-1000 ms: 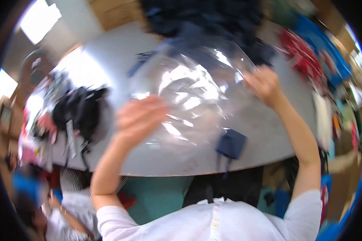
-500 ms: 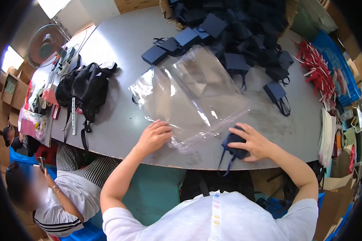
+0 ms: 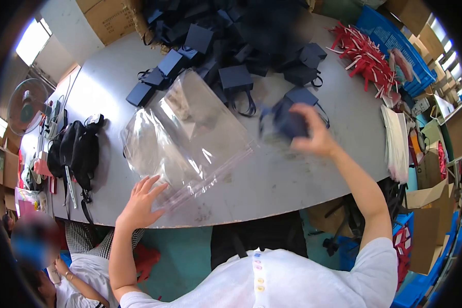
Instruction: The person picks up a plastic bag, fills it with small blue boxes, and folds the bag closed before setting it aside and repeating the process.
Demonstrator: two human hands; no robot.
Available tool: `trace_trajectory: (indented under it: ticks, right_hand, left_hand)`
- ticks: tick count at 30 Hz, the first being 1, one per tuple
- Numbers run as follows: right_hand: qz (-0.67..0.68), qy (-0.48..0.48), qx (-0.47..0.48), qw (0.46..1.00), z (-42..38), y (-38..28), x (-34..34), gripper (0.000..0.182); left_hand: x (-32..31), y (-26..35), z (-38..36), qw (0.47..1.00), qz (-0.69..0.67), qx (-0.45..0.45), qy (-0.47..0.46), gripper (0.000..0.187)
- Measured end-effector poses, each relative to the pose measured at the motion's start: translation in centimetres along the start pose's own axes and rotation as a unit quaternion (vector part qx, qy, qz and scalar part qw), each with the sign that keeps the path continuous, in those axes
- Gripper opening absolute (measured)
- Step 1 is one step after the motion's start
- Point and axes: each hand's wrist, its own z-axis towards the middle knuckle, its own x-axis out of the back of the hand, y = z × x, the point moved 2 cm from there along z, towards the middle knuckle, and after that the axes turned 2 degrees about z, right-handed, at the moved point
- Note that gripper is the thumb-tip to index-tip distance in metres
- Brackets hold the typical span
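Observation:
My left hand point(image 3: 141, 203) lies with its fingers spread on the lower left corner of clear plastic bags point(image 3: 190, 133), which are flat on the grey table point(image 3: 272, 190). To the right of the bags, my right hand point(image 3: 313, 131) grips a dark blue box point(image 3: 288, 122), blurred by motion. Just behind it sits another blue box point(image 3: 301, 95) with a strap. More dark blue boxes, such as one with a ribbon loop point(image 3: 235, 78), lie beyond the bags in front of a large dark pile point(image 3: 231, 31).
A black bag point(image 3: 77, 151) is on the table at the left, near a fan point(image 3: 28, 105). Red and white strips point(image 3: 364, 59) lie by a blue crate point(image 3: 395, 46) at the back right. White sheets point(image 3: 394, 143) hang over the right edge. A seated person point(image 3: 82, 280) is at the lower left.
My right hand has moved away from the table's front edge with the blue box. My left hand has spread its fingers on the bags' corner. The whole view has shifted.

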Motion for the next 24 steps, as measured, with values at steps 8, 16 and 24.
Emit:
trace_trajectory:
  ticks: [8, 16, 24]
  right_hand:
    - [0.122, 0.195, -0.255, 0.939, 7.5, 9.9, 5.3, 0.079]
    - [0.094, 0.098, -0.190, 0.972, 2.2, 7.4, 5.5, 0.079]
    - [-0.242, 0.090, -0.031, 0.966, 5.1, 5.5, -4.8, 0.080]
  left_hand:
    - [-3.4, 13.2, 18.1, 0.936, -0.276, -0.116, 0.183, 0.060]
    - [-5.7, 19.9, 29.6, 0.933, -0.174, -0.086, 0.301, 0.067]
    - [-4.4, 9.9, 18.4, 0.915, -0.142, -0.052, 0.374, 0.023]
